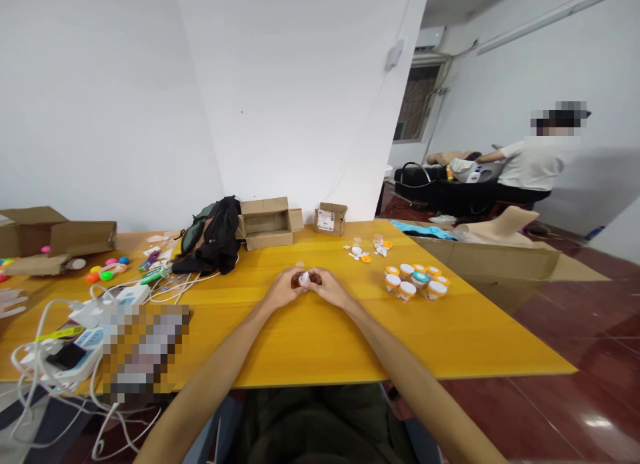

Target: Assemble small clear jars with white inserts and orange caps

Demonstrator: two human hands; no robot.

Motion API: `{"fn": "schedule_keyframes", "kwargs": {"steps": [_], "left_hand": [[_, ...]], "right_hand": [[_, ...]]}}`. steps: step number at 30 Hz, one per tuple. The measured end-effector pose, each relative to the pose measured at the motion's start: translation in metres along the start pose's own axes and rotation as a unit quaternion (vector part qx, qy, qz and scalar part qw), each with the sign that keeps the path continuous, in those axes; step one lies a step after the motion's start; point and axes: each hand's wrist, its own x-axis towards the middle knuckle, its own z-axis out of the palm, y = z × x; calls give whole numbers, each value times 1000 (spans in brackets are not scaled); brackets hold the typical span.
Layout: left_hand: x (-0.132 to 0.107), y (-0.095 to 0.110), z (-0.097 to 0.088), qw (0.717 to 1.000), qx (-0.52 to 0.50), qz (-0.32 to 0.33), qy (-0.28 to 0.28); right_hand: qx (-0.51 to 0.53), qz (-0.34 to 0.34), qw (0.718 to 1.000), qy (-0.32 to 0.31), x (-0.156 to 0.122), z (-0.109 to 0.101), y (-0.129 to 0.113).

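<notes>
My left hand (285,289) and my right hand (327,288) meet over the middle of the table. The fingers of both are bent around a small white piece (305,278), which looks like plastic. Its exact kind is too small to make out, and dark reddish patches show beside it between the hands. Just beyond my fingers lies a small pale round thing (300,264). To the right stands a group of small clear jars (407,291) with white, orange and teal lids. Farther back are loose white and orange lid parts (356,251).
Open cardboard boxes (270,239), a smaller box (331,220) and a black backpack (213,237) line the wall. At left, power strips (133,295) with tangled white cables lie near colored balls (107,276) and a pixelated device (150,351). A person (535,161) sits at far right.
</notes>
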Motion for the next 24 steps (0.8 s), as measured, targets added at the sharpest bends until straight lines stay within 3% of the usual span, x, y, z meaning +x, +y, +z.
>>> {"fn": "schedule_keyframes", "kwargs": {"steps": [9,15,20,24], "left_hand": [[1,-8,2,1000,15,-6,10],[4,-9,1,998,-45,-40,11],[6,-14,0,993,-72,-82,40],[6,-14,-1,992,-72,-87,53]], "right_hand": [[-23,8,999,22,1,5,3],[-38,-45,998,28,5,-8,12],[-124,-90,987,51,8,-5,19],[-207,-122,971,2,10,6,13]]}}
